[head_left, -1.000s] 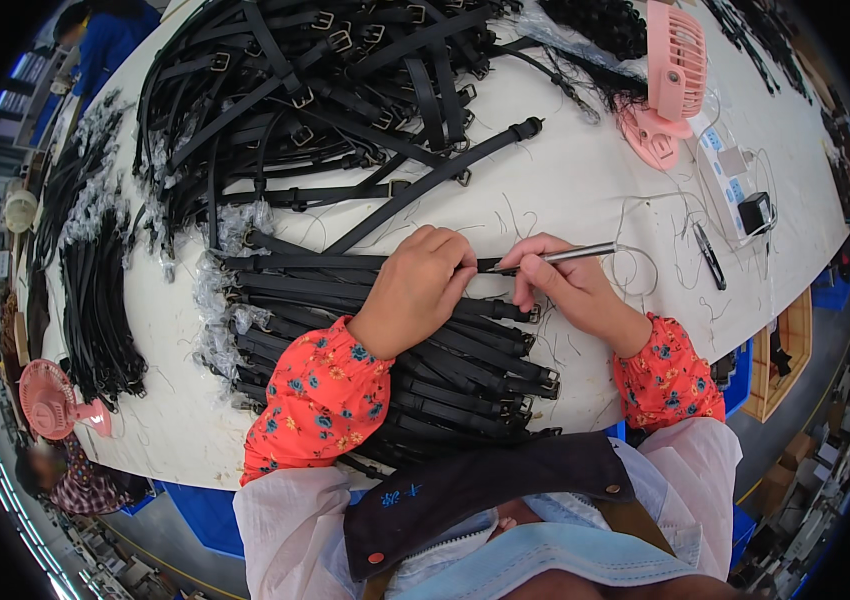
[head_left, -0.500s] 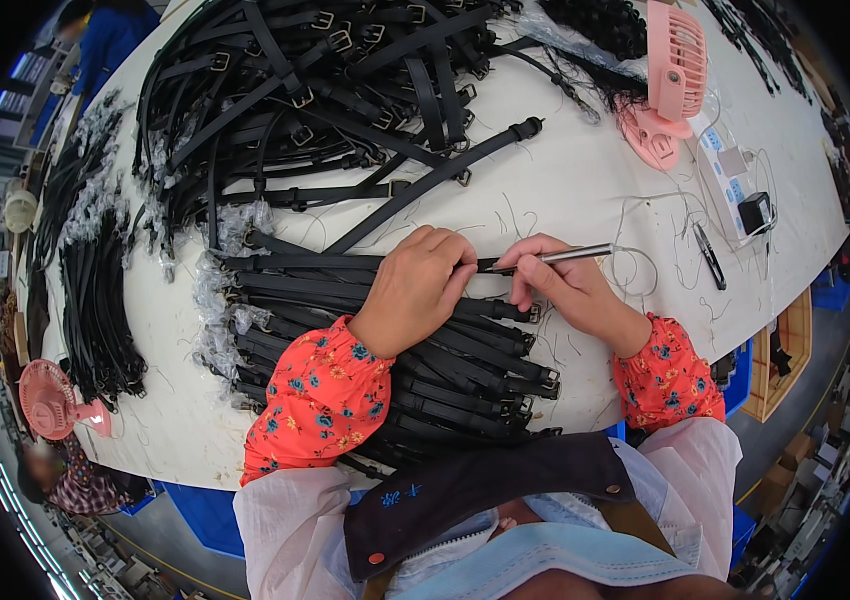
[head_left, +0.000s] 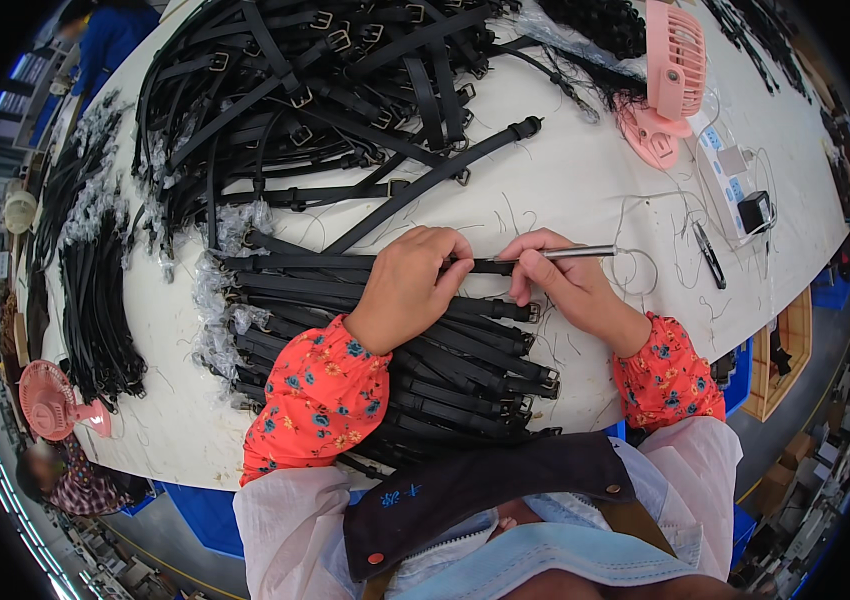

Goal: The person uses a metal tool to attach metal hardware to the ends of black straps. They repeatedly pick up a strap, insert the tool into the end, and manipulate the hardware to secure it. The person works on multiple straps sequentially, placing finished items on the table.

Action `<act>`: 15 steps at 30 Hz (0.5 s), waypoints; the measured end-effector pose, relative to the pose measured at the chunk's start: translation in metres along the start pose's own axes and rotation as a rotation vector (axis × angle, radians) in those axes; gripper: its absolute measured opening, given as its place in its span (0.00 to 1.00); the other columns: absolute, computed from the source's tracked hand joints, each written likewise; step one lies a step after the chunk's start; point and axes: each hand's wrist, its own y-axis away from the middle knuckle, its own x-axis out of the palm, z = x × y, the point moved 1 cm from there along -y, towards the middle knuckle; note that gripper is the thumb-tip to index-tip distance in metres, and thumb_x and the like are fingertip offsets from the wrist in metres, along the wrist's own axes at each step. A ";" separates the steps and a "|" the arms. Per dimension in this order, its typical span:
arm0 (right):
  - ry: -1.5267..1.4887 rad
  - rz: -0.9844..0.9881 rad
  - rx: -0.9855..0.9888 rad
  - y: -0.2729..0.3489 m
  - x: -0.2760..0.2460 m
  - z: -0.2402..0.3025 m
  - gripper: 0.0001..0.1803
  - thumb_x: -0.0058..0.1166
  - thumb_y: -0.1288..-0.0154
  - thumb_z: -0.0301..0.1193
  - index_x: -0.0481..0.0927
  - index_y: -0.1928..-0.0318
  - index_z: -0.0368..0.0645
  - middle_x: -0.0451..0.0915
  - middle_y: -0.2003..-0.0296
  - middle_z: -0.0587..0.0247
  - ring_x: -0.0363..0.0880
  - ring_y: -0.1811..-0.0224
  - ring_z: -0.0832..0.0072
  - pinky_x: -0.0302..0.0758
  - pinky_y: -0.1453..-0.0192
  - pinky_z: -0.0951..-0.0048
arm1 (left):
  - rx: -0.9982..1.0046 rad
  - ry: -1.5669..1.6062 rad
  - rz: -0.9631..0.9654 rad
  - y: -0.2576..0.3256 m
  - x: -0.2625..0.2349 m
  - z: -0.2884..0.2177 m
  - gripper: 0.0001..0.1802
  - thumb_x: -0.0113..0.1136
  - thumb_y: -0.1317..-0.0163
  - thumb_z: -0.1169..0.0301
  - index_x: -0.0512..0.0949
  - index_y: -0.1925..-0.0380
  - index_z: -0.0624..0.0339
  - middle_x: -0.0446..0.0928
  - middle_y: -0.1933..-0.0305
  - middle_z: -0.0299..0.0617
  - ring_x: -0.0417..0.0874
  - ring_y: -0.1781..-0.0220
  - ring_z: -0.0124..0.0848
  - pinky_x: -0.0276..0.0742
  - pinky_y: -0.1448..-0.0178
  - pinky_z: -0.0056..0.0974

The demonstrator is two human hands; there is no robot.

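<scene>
My left hand (head_left: 413, 288) is closed on a black belt (head_left: 330, 262), pinching it near its right end between thumb and fingers. In my right hand (head_left: 567, 282) is a slim silver pen-shaped tool (head_left: 585, 251), gripped like a pen with its tail pointing right. The tool's front end is at the belt, just right of my left fingertips; the fingers hide its tip. A thin pale cord (head_left: 650, 262) loops by the tool's tail. Below both hands lies a row of black belts (head_left: 465, 375), buckles mostly to the right and clear plastic wrap (head_left: 215, 320) at the left ends.
A large heap of black buckled belts (head_left: 345, 90) covers the far side of the white table (head_left: 585, 190). At right stand a pink fan (head_left: 675, 70), a power strip (head_left: 730, 185) and a black pen-like tool (head_left: 709, 256). Another pink fan (head_left: 48, 400) is at left. Co-workers sit beyond the left edge.
My left hand has shifted slightly left, with its fingertips. The tool's tail has moved a little to the right and now lies nearer level. The other belts stay put.
</scene>
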 end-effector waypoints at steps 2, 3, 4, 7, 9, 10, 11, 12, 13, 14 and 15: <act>-0.001 0.000 0.011 0.000 0.000 0.000 0.18 0.46 0.16 0.40 0.77 0.44 0.38 0.81 0.66 0.67 0.80 0.64 0.84 0.79 0.57 0.79 | -0.004 -0.002 0.008 0.000 -0.001 0.000 0.05 0.66 0.37 0.76 0.80 0.64 0.63 0.81 0.68 0.44 0.82 0.65 0.39 0.77 0.59 0.41; 0.000 0.000 0.017 0.001 0.000 0.000 0.18 0.46 0.16 0.40 0.77 0.44 0.38 0.81 0.66 0.67 0.80 0.64 0.84 0.79 0.57 0.79 | -0.006 -0.004 0.012 0.000 -0.001 -0.001 0.05 0.66 0.37 0.75 0.80 0.64 0.63 0.81 0.68 0.44 0.82 0.65 0.39 0.76 0.59 0.41; 0.001 0.002 0.023 0.001 0.000 0.000 0.18 0.46 0.16 0.40 0.77 0.44 0.38 0.81 0.65 0.67 0.80 0.64 0.84 0.79 0.57 0.80 | -0.009 -0.007 0.015 0.000 -0.002 -0.001 0.05 0.66 0.37 0.75 0.80 0.64 0.63 0.81 0.68 0.44 0.82 0.65 0.39 0.76 0.59 0.40; 0.018 0.005 0.030 0.000 0.001 0.001 0.18 0.46 0.16 0.40 0.77 0.43 0.39 0.81 0.65 0.67 0.80 0.64 0.84 0.78 0.57 0.80 | 0.000 -0.014 0.020 0.000 -0.001 0.000 0.05 0.66 0.37 0.75 0.80 0.64 0.63 0.81 0.68 0.44 0.82 0.64 0.39 0.76 0.59 0.40; 0.024 0.005 0.032 0.001 0.000 0.001 0.18 0.46 0.16 0.41 0.77 0.43 0.39 0.81 0.65 0.67 0.80 0.64 0.84 0.78 0.57 0.80 | 0.001 -0.012 0.022 0.000 -0.001 0.000 0.04 0.66 0.37 0.75 0.80 0.64 0.63 0.81 0.68 0.44 0.82 0.64 0.39 0.76 0.59 0.40; 0.027 0.005 0.033 0.001 0.000 0.001 0.18 0.46 0.16 0.41 0.77 0.43 0.39 0.81 0.65 0.67 0.80 0.64 0.84 0.78 0.57 0.80 | 0.002 -0.011 0.022 0.000 -0.001 0.000 0.04 0.66 0.37 0.75 0.80 0.64 0.63 0.81 0.68 0.44 0.82 0.64 0.39 0.76 0.59 0.40; 0.023 0.003 0.035 0.001 0.000 0.001 0.18 0.46 0.16 0.41 0.77 0.43 0.39 0.81 0.65 0.67 0.80 0.64 0.84 0.78 0.57 0.80 | -0.002 -0.010 0.025 0.000 -0.001 0.000 0.04 0.66 0.36 0.75 0.80 0.64 0.63 0.81 0.67 0.43 0.82 0.64 0.39 0.76 0.59 0.40; 0.019 0.002 0.037 0.001 0.000 0.000 0.18 0.46 0.16 0.40 0.77 0.43 0.39 0.81 0.66 0.67 0.80 0.64 0.84 0.78 0.57 0.80 | -0.005 -0.009 0.028 0.000 -0.002 0.000 0.04 0.66 0.36 0.75 0.80 0.64 0.63 0.81 0.67 0.43 0.82 0.64 0.38 0.76 0.59 0.40; 0.015 0.001 0.038 0.001 0.000 -0.001 0.18 0.46 0.16 0.40 0.77 0.43 0.39 0.81 0.66 0.67 0.80 0.64 0.84 0.78 0.57 0.80 | -0.009 -0.008 0.030 0.000 -0.002 0.000 0.04 0.66 0.36 0.75 0.81 0.64 0.63 0.81 0.67 0.43 0.82 0.64 0.38 0.77 0.59 0.40; 0.014 0.001 0.035 0.000 0.000 -0.001 0.18 0.46 0.16 0.40 0.77 0.43 0.39 0.81 0.66 0.67 0.80 0.64 0.84 0.78 0.57 0.80 | -0.009 -0.003 0.032 0.000 -0.002 0.000 0.04 0.66 0.36 0.75 0.81 0.63 0.63 0.81 0.67 0.43 0.82 0.64 0.38 0.77 0.59 0.40; 0.014 0.002 0.033 0.000 0.000 -0.002 0.18 0.46 0.16 0.40 0.77 0.43 0.39 0.81 0.66 0.67 0.80 0.64 0.84 0.78 0.57 0.80 | -0.010 0.002 0.034 0.000 -0.003 0.000 0.04 0.66 0.36 0.75 0.81 0.63 0.63 0.81 0.67 0.43 0.82 0.64 0.37 0.77 0.59 0.39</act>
